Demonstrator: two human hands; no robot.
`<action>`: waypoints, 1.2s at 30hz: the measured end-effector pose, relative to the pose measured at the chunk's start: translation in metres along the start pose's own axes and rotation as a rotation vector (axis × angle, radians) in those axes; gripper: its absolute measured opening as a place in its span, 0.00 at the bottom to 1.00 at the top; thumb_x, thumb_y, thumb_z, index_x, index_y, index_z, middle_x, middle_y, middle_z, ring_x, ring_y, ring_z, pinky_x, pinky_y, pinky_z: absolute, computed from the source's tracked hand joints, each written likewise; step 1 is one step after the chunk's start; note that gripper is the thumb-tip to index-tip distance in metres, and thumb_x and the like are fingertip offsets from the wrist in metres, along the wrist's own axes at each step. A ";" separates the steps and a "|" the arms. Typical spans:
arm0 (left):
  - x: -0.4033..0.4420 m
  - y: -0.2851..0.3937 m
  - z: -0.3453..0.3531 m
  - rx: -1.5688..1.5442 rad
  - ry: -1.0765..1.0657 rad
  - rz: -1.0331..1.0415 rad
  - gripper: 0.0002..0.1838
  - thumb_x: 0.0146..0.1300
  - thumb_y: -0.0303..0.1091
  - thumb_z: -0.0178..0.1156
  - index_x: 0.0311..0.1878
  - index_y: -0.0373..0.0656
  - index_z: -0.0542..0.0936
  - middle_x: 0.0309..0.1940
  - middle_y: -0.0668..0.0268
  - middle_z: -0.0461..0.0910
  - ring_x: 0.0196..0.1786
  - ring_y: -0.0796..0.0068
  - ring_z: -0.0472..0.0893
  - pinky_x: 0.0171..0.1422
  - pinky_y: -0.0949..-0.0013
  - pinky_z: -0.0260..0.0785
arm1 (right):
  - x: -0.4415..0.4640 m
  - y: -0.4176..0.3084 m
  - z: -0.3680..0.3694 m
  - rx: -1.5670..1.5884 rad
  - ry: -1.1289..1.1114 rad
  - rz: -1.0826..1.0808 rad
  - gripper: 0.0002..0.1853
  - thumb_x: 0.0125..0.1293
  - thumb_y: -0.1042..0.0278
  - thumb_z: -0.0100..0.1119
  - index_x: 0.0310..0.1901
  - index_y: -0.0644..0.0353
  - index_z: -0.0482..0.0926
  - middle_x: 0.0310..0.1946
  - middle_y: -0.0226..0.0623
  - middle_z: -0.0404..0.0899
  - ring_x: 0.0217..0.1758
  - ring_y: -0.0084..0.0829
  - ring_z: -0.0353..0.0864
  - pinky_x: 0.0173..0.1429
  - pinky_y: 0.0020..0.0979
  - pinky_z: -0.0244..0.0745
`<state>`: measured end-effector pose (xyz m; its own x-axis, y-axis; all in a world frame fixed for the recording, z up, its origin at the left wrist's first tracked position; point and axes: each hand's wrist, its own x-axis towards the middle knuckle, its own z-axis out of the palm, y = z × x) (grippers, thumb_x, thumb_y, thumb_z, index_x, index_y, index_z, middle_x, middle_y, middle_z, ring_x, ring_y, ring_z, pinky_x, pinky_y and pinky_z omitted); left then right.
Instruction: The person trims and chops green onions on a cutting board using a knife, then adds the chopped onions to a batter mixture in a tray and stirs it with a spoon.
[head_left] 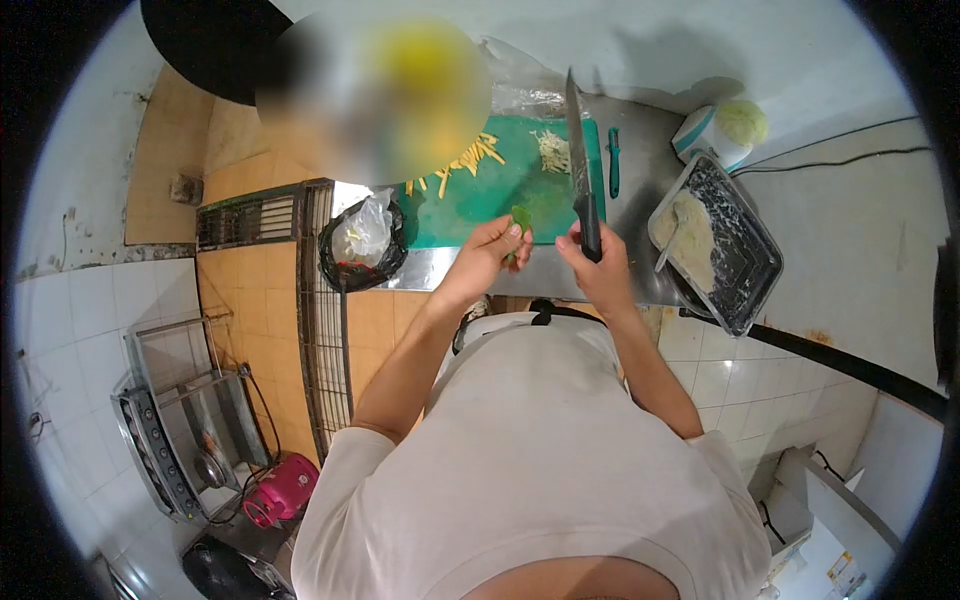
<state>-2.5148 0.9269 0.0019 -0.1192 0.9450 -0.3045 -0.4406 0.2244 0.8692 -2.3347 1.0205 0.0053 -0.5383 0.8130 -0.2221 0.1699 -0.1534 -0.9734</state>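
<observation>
My left hand [497,250] is closed on a small green vegetable piece [521,218] near the front edge of the green cutting board [450,215]. In my right hand [603,268] is the black handle of a large knife [577,150], its blade pointing up and away over the board's right side. Yellow strips [470,162] lie on the board's back left part. A small pile of pale shreds [551,152] is at the back right, just left of the blade.
A black-lined bowl [335,265] with a clear plastic bag stands left of the board. To the right are a green-handled tool [614,165], a black tray [745,265] with pale mash and a spoon, and a round pale-green vegetable [742,123]. A blurred patch hides the back left.
</observation>
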 end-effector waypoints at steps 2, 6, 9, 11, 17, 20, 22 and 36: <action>-0.005 0.005 0.001 -0.349 -0.209 -0.140 0.12 0.81 0.39 0.46 0.42 0.44 0.74 0.25 0.75 0.65 0.28 0.81 0.64 0.34 0.74 0.58 | -0.002 -0.019 0.009 0.163 -0.003 -0.052 0.14 0.64 0.71 0.71 0.43 0.63 0.74 0.38 0.33 0.81 0.37 0.22 0.83 0.38 0.26 0.77; -0.016 0.017 0.014 -0.573 -0.295 -0.242 0.11 0.81 0.39 0.46 0.41 0.44 0.70 0.24 0.76 0.58 0.27 0.82 0.58 0.31 0.74 0.54 | -0.002 -0.046 0.016 0.242 -0.091 -0.073 0.17 0.61 0.78 0.72 0.46 0.64 0.72 0.41 0.37 0.80 0.38 0.24 0.84 0.40 0.25 0.80; -0.019 0.019 0.015 -0.519 -0.253 -0.224 0.12 0.79 0.43 0.50 0.47 0.45 0.75 0.23 0.77 0.59 0.26 0.82 0.58 0.30 0.74 0.51 | 0.002 -0.049 0.023 0.154 -0.085 -0.078 0.17 0.60 0.78 0.72 0.44 0.64 0.71 0.39 0.37 0.80 0.36 0.23 0.84 0.38 0.26 0.80; -0.021 0.021 0.009 -0.408 -0.274 -0.138 0.12 0.80 0.41 0.48 0.48 0.44 0.75 0.24 0.76 0.62 0.27 0.82 0.60 0.31 0.74 0.54 | 0.002 -0.060 0.029 0.156 -0.058 -0.048 0.17 0.60 0.78 0.72 0.43 0.63 0.71 0.37 0.37 0.81 0.34 0.21 0.83 0.38 0.25 0.79; -0.027 0.019 0.004 0.148 0.015 0.157 0.13 0.82 0.38 0.45 0.44 0.42 0.76 0.27 0.73 0.69 0.29 0.82 0.67 0.34 0.74 0.63 | 0.003 -0.068 0.055 -0.071 0.037 -0.113 0.17 0.59 0.78 0.72 0.39 0.62 0.69 0.31 0.38 0.82 0.28 0.18 0.79 0.31 0.26 0.76; -0.029 0.020 -0.006 0.186 0.039 0.155 0.13 0.81 0.36 0.46 0.43 0.41 0.77 0.29 0.72 0.73 0.30 0.82 0.71 0.35 0.74 0.66 | 0.003 -0.054 0.068 -0.038 0.129 -0.133 0.19 0.57 0.76 0.74 0.40 0.62 0.69 0.32 0.38 0.82 0.25 0.16 0.75 0.28 0.25 0.70; -0.030 0.020 -0.015 0.106 0.016 0.116 0.12 0.80 0.34 0.48 0.46 0.40 0.78 0.31 0.71 0.77 0.32 0.81 0.74 0.36 0.74 0.68 | -0.001 -0.062 0.081 0.144 0.123 -0.092 0.20 0.55 0.75 0.75 0.40 0.61 0.70 0.33 0.35 0.82 0.24 0.15 0.71 0.27 0.24 0.67; -0.021 0.022 -0.054 -0.050 -0.106 -0.064 0.08 0.73 0.24 0.56 0.52 0.38 0.80 0.41 0.59 0.86 0.42 0.70 0.86 0.46 0.64 0.82 | -0.018 -0.041 0.101 -0.141 0.371 -0.100 0.21 0.54 0.78 0.75 0.44 0.61 0.71 0.37 0.37 0.83 0.30 0.13 0.75 0.34 0.20 0.72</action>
<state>-2.5696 0.8992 0.0061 0.0043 0.9496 -0.3134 -0.4886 0.2754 0.8279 -2.4149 0.9555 0.0438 -0.2281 0.9714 -0.0661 0.2569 -0.0054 -0.9664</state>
